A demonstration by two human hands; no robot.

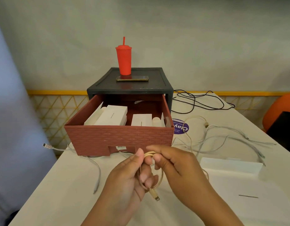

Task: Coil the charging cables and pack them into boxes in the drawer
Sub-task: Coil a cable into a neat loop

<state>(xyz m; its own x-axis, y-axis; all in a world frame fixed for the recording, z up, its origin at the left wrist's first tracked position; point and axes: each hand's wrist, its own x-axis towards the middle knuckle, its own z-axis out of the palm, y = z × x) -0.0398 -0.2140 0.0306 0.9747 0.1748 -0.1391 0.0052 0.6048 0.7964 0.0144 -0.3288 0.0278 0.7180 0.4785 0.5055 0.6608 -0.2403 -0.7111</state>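
Fingers point(143, 176) of the left hand point(128, 175): curled, thumb raised, holding a few small loops of a beige cable point(149, 154) at lower centre of the frame. One plug end hangs out below the palm.

Fingers point(157, 158) of the right hand point(177, 165): curled, pinching the same cable at the top of the loops, close against the left thumb.

Drawer point(121, 139): red-brown, brick-patterned, pulled out of a black cabinet point(133, 88) at centre frame, just beyond the hands.

Boxes point(113, 116): white, lying inside the drawer. Whether any is open cannot be told.

White cables point(222, 137): loose and tangled on the surface point(76, 185), right of frame. Another runs along the left side. A black cable point(201, 101) lies at upper right.

Flat white box point(230, 165): on the surface, right of the hands.

Step in hand, as judged: winding the beige cable into a coil, partly done. How much slack remains is unclear.

Next move calls for feeding the loose length round the loops evenly, with the left hand pinching firmly enough that the coil does not spring open, then finding a box to take it.
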